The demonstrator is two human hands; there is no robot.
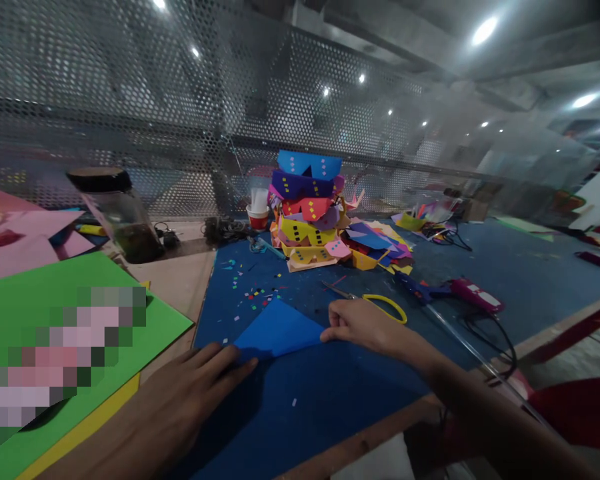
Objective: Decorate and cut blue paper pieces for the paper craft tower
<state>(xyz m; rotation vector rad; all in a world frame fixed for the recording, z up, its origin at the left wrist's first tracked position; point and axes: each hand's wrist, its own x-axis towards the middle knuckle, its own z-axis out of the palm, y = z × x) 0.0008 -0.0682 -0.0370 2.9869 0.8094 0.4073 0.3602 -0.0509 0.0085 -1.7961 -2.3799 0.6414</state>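
Observation:
A folded piece of blue paper (280, 327), roughly triangular with its peak pointing away from me, lies on the dark blue table surface. My left hand (205, 373) holds its left corner, fingers over the paper and thumb along the near edge. At the right corner, my right hand (357, 325) pinches the paper between thumb and curled fingers. Just behind my right hand are scissors (387, 307) with yellow handles. Small coloured paper bits (263, 293) are scattered beyond the blue paper. The undersides of the paper and some fingertips are hidden.
Stacked paper masks (307, 230) stand at the back, beside coloured paper scraps (380, 243). A glue gun (475, 293) with a cable lies right. Green sheets (165, 313) lie left, near a dark-lidded jar (130, 220). A paper cup (257, 217) stands by the mesh partition (170, 113).

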